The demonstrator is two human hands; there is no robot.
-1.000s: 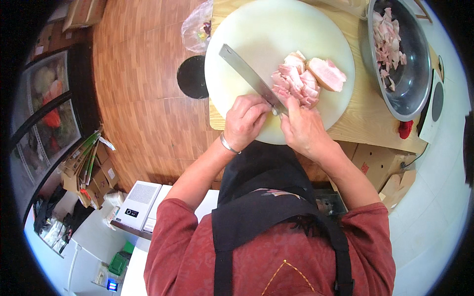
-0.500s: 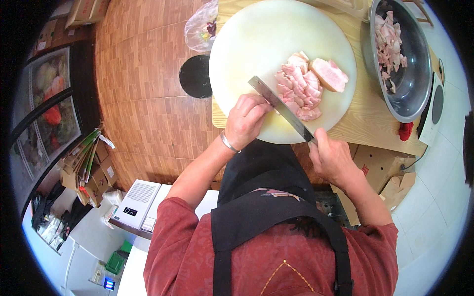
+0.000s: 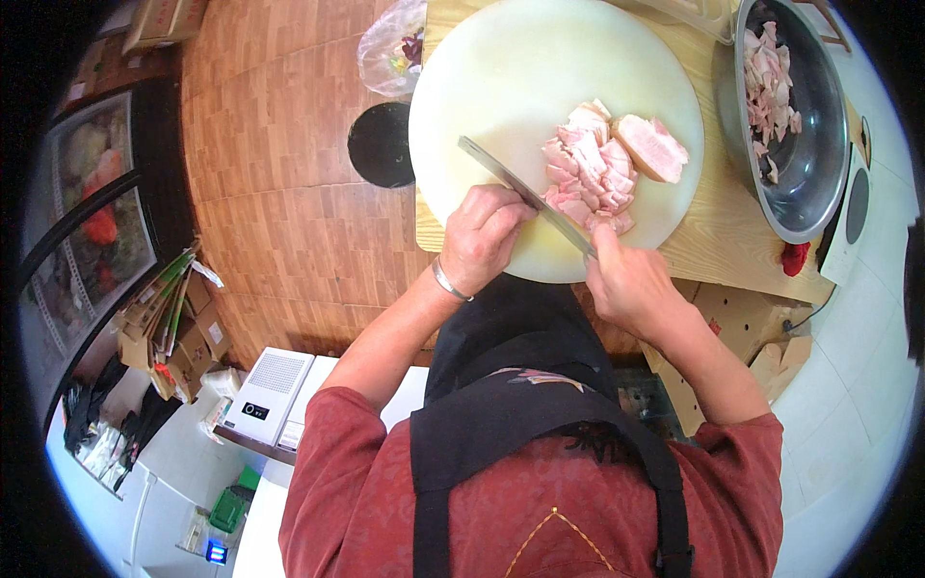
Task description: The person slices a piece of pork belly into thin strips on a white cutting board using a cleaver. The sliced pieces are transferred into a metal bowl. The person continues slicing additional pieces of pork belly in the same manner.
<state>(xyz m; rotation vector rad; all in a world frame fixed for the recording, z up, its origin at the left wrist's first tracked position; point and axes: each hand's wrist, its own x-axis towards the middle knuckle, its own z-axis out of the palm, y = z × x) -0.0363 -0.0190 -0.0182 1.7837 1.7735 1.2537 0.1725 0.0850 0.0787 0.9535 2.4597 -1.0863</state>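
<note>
A kitchen knife (image 3: 515,181) lies slantwise across the near part of a round white cutting board (image 3: 482,87). My right hand (image 3: 628,282) is closed around its handle, and the blade points up and to the left. Against the blade's left side rests my left hand (image 3: 485,234), fingers bent and drawn together; whatever is under the fingertips is hidden. Just beyond the blade is a heap of sliced pale pink meat (image 3: 590,159). A thicker chunk of meat (image 3: 655,149), skin along one side, touches the heap's right edge.
A large metal bowl (image 3: 819,178) holding more meat pieces stands right of the board on the wooden table (image 3: 689,236). A plastic bag (image 3: 381,53) with scraps and a black round object (image 3: 379,144) are to the left. Cardboard boxes (image 3: 732,318) sit below the table.
The knife and my right hand have shifted up and to the left, the blade's tip reaching farther left. My left hand stays nearly in place.
</note>
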